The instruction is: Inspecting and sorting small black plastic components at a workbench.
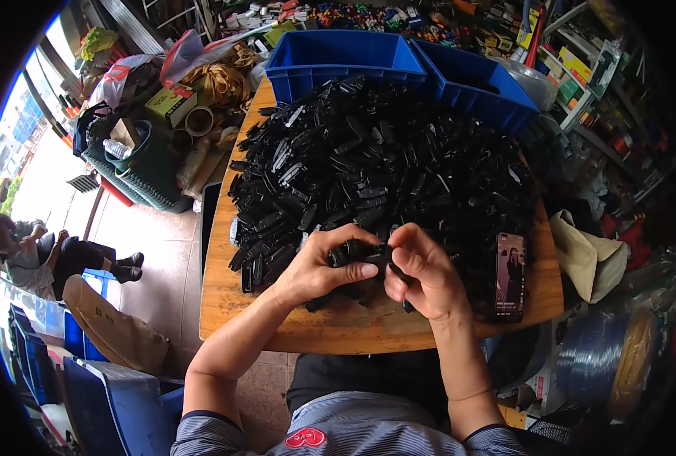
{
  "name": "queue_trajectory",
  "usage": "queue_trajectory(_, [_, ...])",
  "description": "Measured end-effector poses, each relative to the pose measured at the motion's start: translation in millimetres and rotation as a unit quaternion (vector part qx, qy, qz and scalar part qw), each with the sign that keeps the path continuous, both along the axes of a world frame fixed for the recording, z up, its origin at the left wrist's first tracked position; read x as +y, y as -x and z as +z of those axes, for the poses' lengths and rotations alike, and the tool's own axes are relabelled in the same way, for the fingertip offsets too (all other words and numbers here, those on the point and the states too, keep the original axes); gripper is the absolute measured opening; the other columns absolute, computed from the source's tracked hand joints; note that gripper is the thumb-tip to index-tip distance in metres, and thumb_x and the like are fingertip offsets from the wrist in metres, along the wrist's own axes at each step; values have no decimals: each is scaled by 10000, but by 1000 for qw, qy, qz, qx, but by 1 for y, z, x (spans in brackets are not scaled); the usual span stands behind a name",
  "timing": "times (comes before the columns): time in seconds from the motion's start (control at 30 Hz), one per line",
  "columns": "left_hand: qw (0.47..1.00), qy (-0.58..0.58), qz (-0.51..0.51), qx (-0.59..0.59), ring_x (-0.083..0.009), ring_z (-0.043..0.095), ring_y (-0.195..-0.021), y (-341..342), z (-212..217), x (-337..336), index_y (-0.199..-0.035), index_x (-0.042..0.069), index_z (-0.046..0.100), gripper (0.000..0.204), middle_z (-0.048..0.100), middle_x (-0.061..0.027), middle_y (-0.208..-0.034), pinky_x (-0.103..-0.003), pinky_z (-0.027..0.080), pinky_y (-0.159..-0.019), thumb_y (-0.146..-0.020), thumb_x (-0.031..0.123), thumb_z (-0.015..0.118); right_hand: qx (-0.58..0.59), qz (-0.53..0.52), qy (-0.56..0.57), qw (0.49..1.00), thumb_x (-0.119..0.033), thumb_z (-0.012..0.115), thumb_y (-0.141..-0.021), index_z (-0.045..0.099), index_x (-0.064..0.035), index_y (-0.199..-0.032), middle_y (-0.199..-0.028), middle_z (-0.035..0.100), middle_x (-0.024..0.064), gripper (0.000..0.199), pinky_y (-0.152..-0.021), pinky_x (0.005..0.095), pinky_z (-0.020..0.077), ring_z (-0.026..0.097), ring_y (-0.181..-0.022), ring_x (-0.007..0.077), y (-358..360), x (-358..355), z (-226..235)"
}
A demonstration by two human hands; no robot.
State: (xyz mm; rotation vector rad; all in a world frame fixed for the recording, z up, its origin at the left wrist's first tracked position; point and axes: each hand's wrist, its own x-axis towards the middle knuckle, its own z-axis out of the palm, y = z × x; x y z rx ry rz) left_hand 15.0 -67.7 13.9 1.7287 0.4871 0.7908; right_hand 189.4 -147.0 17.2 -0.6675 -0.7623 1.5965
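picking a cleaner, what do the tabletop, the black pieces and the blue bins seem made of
Tabletop: probably wood or veneer, perhaps varnished; brown grain and slight sheen.
Black pieces: likely hard plastic, fairly glossy; bright highlights, though coated metal is possible.
Blue bins: most likely moulded plastic, smooth; even colour, rimmed walls.

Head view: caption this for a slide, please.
Left hand and right hand hold black pieces by a black heap on a wooden table, a lit phone at right, blue bins behind.

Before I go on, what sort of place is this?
Probably a small workshop or assembly space: a wooden table heaped with small black parts, blue bins behind them, and cluttered shelves at the right.
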Motion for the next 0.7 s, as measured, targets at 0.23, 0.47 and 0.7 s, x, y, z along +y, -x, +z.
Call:
queue_trajectory(0.23, [997, -70, -15, 23, -176, 610, -661, 2, 5, -4, -906, -10, 594, 341, 621, -98, -738, -270, 444, -601, -707, 225, 741, 13, 23, 39, 999, -187, 672, -819, 500, -57, -1046, -789, 554, 24, 313, -505, 278, 515, 565, -610, 133, -1, -4, -9])
queue_trajectory(0.47, [974, 216, -47, -43, -63, 509, -686, -7, 3, -14, -954, 11, 591, 318, 567, 12, -741, -211, 405, -624, -780, 247, 712, -337, -146, -256, 894, -318, 506, -923, 560, -42, -1116, -1220, 493, 66, 342, -922, 277, 362, 478, -1045, 134, 8, 1, -10])
queue_trajectory(0.7, [987, 138, -45, 64, -58, 535, -692, -10, 4, -15, -1018, -3, 591, 314, 619, -14, -766, -218, 437, -633, -772, 145, 718, -401, -266, -246, 841, -207, 585, -887, 555, -36, -961, -1010, 541, 45, 190, -720, 209, 386, 484, -809, 88, 16, -1, -19])
